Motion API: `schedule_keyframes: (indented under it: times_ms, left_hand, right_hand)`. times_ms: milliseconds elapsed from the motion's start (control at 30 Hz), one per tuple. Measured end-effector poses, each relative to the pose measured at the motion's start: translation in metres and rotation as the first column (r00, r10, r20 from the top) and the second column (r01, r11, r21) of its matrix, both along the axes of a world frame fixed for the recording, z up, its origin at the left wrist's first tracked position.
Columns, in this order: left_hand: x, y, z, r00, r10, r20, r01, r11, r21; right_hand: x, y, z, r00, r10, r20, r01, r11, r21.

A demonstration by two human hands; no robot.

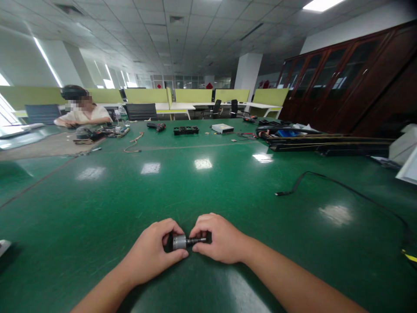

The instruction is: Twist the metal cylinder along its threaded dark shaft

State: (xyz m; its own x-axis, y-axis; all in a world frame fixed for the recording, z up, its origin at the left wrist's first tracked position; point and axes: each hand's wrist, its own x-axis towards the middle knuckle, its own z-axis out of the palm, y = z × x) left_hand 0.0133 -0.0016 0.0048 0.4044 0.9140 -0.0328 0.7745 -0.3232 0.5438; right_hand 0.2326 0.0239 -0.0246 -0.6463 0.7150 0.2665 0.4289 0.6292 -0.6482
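Observation:
A small part with a grey metal cylinder point(180, 242) and a thin dark stepped shaft lies sideways between my hands, low over the table near its front edge. It looks like a little gearbox or motor, though I cannot tell its exact kind. My left hand point(156, 243) curls its thumb and fingers around the grey cylinder, with a dark end partly hidden in the palm. From the right, my right hand point(220, 239) has its thumb and bent fingers at either side of the shaft, whose tip points toward the palm.
The green tabletop point(163, 182) carries a black cable point(352, 187) at right. Along the far side lie a power drill point(156, 126), a black tray-like part point(186, 130), a white box point(222, 128) and a pile of dark strips point(299, 141). Another person point(83, 108) sits at far left.

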Motion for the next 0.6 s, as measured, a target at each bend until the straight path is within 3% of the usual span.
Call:
schedule_keyframes:
  times_ms: [600]
  left_hand:
    - [-0.0003, -0.0002, -0.0013, 1.0, -0.024, -0.015, 0.024, 1.0, 0.014]
  right_hand:
    - [0.0004, 0.0001, -0.0011, 1.0, -0.011, -0.029, 0.011, 1.0, -0.004]
